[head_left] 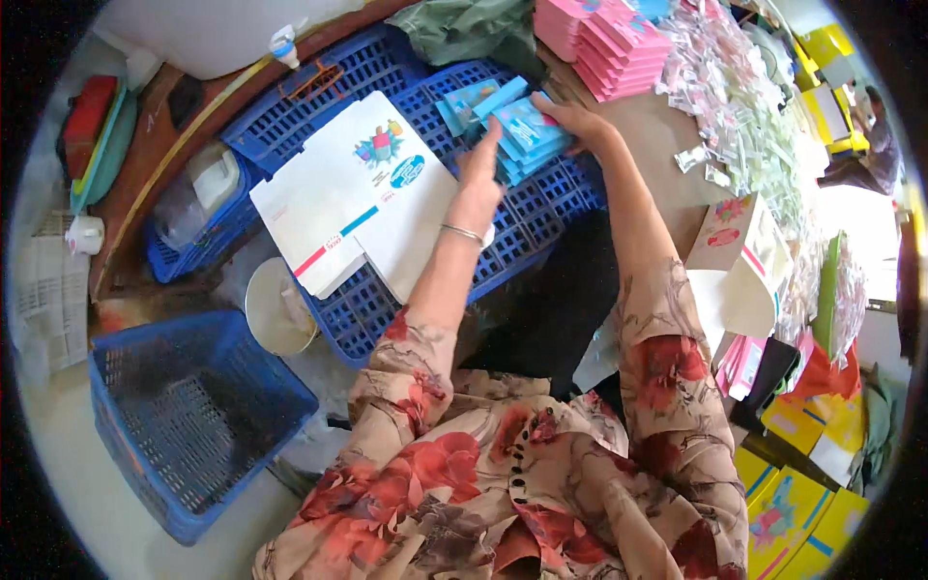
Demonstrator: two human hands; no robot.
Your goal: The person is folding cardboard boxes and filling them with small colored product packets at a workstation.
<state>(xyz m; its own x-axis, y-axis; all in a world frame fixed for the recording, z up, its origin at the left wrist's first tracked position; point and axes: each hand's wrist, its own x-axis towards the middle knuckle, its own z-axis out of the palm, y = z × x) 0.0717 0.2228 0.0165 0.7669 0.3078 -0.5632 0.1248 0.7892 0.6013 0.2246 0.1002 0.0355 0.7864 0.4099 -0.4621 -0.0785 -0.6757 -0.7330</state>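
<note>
A small stack of light-blue flat packets (527, 135) is held between my two hands above an upturned blue plastic crate (527, 227). My right hand (580, 124) grips its right side, with the fingers at the far edge. Against the left side lies my left hand (478, 179), partly blurred, its fingers along the packets' edge. More blue packets (468, 104) lie just left of the stack. Near my left wrist, flat white printed cartons (329, 193) rest on the blue crates.
An open blue basket (203, 416) stands at the lower left beside a white bucket (278, 304). Pink packets (614, 48) are piled at the far right, next to a heap of small clear sachets (715, 82). An open white carton (739, 242) and yellow boxes (797, 522) are at right.
</note>
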